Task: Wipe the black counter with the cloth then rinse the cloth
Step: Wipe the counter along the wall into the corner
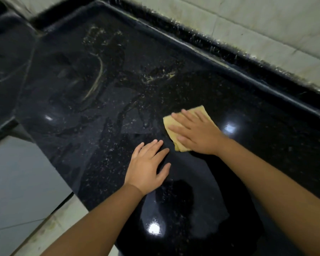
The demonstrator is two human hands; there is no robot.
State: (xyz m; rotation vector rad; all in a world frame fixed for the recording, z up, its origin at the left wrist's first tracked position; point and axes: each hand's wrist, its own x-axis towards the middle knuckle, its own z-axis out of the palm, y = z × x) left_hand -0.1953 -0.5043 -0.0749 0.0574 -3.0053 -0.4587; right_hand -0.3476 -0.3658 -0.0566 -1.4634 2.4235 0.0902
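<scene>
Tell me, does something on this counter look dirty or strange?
Yes. Yellowish smears and crumbs streak the black counter beyond the cloth, which the right hand presses flat. The left hand rests beside it.

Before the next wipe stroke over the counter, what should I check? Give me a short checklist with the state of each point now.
1. Right hand flat on the cloth: ok, fingers straight and pressing down.
2. Cloth lies flat on the counter: ok, folded, one layer edge shows at its near corner.
3. Left hand out of the cloth's way: not ok, it rests open on the counter just left of the cloth.
4. Dirt left to wipe: not ok, yellowish smears and specks remain at the far left.
5. Cloth clean enough: cannot tell, its underside is hidden.
6. Place to rinse in view: not ok, no tap or sink shows.
</scene>
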